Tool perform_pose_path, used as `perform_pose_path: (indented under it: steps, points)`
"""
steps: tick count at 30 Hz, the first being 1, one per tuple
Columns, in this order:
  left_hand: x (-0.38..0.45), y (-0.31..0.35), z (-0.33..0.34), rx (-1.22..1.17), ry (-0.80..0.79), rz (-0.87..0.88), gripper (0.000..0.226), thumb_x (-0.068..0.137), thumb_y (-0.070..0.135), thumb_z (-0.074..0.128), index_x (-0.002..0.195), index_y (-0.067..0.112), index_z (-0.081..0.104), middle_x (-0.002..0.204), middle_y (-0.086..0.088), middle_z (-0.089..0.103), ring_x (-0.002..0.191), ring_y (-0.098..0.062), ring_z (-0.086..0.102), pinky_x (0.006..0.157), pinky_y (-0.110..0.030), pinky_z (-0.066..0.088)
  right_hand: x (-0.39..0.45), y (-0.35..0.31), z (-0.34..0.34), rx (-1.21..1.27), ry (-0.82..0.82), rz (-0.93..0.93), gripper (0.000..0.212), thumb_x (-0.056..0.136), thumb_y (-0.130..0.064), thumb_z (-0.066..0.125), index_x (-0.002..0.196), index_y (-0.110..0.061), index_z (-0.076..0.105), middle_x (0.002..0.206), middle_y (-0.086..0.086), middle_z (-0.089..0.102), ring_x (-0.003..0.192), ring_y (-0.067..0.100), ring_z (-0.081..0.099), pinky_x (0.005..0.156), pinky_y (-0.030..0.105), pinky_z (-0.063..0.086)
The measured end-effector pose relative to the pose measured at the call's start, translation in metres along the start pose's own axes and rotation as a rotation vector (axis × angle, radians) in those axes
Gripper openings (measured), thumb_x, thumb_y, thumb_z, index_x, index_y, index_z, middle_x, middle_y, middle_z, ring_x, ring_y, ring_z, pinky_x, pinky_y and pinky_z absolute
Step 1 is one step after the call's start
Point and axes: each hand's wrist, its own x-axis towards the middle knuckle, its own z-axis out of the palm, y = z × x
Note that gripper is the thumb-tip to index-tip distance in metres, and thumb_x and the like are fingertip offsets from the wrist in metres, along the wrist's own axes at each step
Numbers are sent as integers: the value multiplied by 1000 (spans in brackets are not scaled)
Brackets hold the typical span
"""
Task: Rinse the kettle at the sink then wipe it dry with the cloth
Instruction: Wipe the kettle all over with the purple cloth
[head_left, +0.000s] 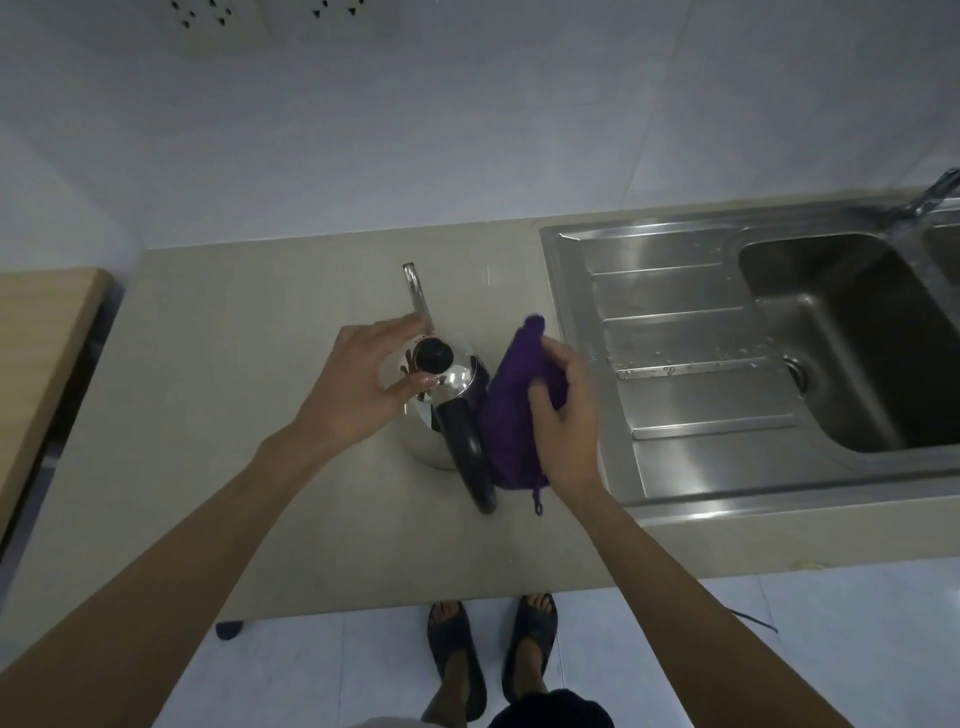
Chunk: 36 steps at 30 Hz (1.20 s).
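A shiny steel kettle (451, 387) with a black lid knob, a black handle and a long spout stands on the beige counter (208, 415), just left of the sink. My left hand (363, 379) rests on the kettle's left side near the lid, fingers curled around the body. My right hand (563, 415) grips a purple cloth (511, 410) and presses it against the kettle's right side, beside the handle.
The steel sink (691, 332) with its ribbed drainboard and deep basin lies to the right; a tap (935, 195) stands at the far right. A wooden surface (36, 332) sits at the left edge. White tiled wall with sockets rises behind. My sandalled feet show below the counter edge.
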Motion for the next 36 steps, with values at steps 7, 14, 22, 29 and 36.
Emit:
perform_pose_path:
  steps: [7,14,22,29,36]
  points:
    - [-20,11,24,-3,228,-206,68,78,74,47,124,27,64,110,6,69,113,-22,56,100,-39,45,-11,7,53,162,-144,32,40,101,-28,35,139,-20,42,137,2,52,125,19,51,107,48,41]
    - [-17,23,27,107,311,-253,69,60,72,70,115,32,66,112,13,67,116,-18,51,94,-37,45,-22,43,36,17,-107,328,16,95,-20,43,105,-25,54,100,5,62,94,22,61,91,40,49]
    - [-13,10,1,-60,53,-96,57,68,37,81,122,29,65,110,31,62,113,2,49,93,-3,30,-10,-18,50,-153,19,-265,47,95,-8,37,140,-25,41,141,1,46,119,17,48,99,24,39]
    - [-4,6,-20,-106,-209,-114,57,77,27,75,131,36,57,115,41,53,105,27,44,103,-18,31,-43,68,52,-285,-142,208,52,98,-10,36,146,-27,27,144,5,41,113,23,51,99,43,47]
    - [-5,2,-19,-138,-218,-120,56,81,29,72,133,41,53,126,26,57,115,7,50,107,-32,32,-23,5,36,-85,9,-58,48,95,-2,40,139,-22,41,126,-2,49,101,13,54,85,13,46]
